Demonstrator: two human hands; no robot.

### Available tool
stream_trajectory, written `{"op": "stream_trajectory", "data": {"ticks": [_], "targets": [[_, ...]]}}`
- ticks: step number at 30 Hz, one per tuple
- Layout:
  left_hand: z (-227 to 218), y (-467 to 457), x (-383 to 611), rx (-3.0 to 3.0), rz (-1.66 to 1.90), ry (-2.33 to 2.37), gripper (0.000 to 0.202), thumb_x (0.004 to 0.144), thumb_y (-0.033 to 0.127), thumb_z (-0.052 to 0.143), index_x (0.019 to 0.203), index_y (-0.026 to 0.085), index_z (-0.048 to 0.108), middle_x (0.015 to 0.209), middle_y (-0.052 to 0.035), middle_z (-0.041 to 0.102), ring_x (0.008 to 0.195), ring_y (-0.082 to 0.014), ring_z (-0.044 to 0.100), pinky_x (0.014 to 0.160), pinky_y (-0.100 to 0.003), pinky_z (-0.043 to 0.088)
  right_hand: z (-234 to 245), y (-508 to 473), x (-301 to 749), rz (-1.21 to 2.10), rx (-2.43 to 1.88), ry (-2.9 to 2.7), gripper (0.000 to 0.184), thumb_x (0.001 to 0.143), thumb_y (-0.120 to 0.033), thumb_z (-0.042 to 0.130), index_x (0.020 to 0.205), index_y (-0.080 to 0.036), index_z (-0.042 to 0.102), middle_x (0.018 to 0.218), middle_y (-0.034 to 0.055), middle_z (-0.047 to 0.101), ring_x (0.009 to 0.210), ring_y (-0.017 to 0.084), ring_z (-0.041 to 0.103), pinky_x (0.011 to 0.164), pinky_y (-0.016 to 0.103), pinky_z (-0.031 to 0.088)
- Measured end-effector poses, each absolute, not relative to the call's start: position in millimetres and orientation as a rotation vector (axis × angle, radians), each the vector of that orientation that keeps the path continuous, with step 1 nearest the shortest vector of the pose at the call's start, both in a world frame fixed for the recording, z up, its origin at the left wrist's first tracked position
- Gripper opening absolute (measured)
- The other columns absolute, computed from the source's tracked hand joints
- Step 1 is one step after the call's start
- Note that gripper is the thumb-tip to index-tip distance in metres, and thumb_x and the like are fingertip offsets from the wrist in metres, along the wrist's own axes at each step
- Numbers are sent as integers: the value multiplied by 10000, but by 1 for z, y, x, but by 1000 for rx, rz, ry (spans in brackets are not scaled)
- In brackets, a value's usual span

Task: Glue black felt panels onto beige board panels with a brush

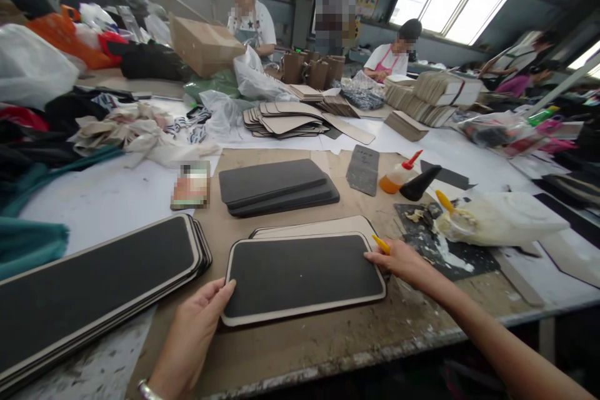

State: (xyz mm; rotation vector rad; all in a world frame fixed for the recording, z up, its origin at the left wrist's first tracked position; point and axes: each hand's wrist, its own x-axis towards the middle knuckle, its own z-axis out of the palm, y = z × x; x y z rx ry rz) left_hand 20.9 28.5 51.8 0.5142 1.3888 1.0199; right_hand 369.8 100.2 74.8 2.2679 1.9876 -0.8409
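Note:
A rectangular panel (300, 278) with rounded corners, black on its face and beige around its rim, lies before me. My left hand (199, 319) pinches its left edge, thumb on top. At the opposite edge, my right hand (398, 262) grips the panel's upper right side and also has a yellow stick-like tool (382, 245) in it; the tool's other end is hidden. Beige panels (347, 225) stick out behind the held one. Farther back rests a stack of plain dark-grey boards (276, 184). To the left lies a pile of long black panels with beige rims (107, 287).
At right are a red-tipped bottle of orange liquid (396, 176), a black cone-shaped object (419, 184) and a white plastic container (506, 219) with a yellow handle at its mouth. Curved beige pieces (285, 119) are stacked behind. Several people work beyond the table.

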Motion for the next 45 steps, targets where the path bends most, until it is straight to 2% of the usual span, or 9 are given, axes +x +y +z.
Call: {"op": "stream_trajectory", "data": {"ticks": [3,11,16,22,25,28,34,39,45], "targets": [[57,27,22,482,1023,1344,413,570,397,759,875,135,666,708,-23,706,584,-140,612,558,-241,474,69,100,371,-848,2289,1984,274,720,-447,522,610,-198,493,570,10,603,547,157,548,504,240,361],[68,26,17,448,999,1190,390,591,326,748,906,115,659,810,-83,710,755,-187,652,647,-269,506,51,106,384,-883,2280,2005,368,656,-558,517,526,-219,463,491,25,566,476,174,521,460,270,352],[74,24,8,423,939,1053,422,601,154,726,1010,118,631,947,-101,697,854,-185,645,710,-246,496,50,107,383,-803,2306,1992,380,656,-574,515,529,-216,501,503,38,591,488,192,544,465,284,370],[77,20,-8,370,908,912,583,542,-27,601,1097,151,592,1087,-87,659,945,-168,621,838,-252,465,50,109,381,-698,2282,1996,361,667,-542,560,511,-220,515,531,56,618,512,219,575,503,306,373],[77,16,-13,379,888,940,484,653,72,639,1126,148,573,1093,-109,654,983,-185,613,893,-302,453,47,110,382,-694,2287,2016,381,671,-556,560,502,-220,505,523,55,609,507,214,566,491,301,363],[74,12,-10,435,820,1037,385,741,282,664,1095,148,596,1011,-111,681,872,-179,646,797,-293,496,53,107,379,-741,2271,2055,358,694,-539,544,545,-215,507,537,40,611,520,196,558,483,281,362],[58,12,3,460,769,1279,398,528,452,796,748,141,680,686,-42,702,628,-146,632,612,-236,527,86,86,373,-628,2275,2034,266,807,-391,446,633,-208,528,612,26,632,608,179,596,567,248,379],[53,17,6,397,751,1335,459,396,465,844,693,154,683,626,-22,688,567,-136,617,552,-218,526,89,64,371,-826,2348,1839,388,838,-429,391,540,-208,506,530,19,585,505,163,573,527,243,376],[55,16,1,372,755,1364,446,388,442,854,688,157,688,608,-15,683,563,-132,617,539,-200,525,74,52,361,-1229,2529,1798,304,730,-421,537,532,-203,462,465,-32,496,475,123,488,475,218,337]]}}
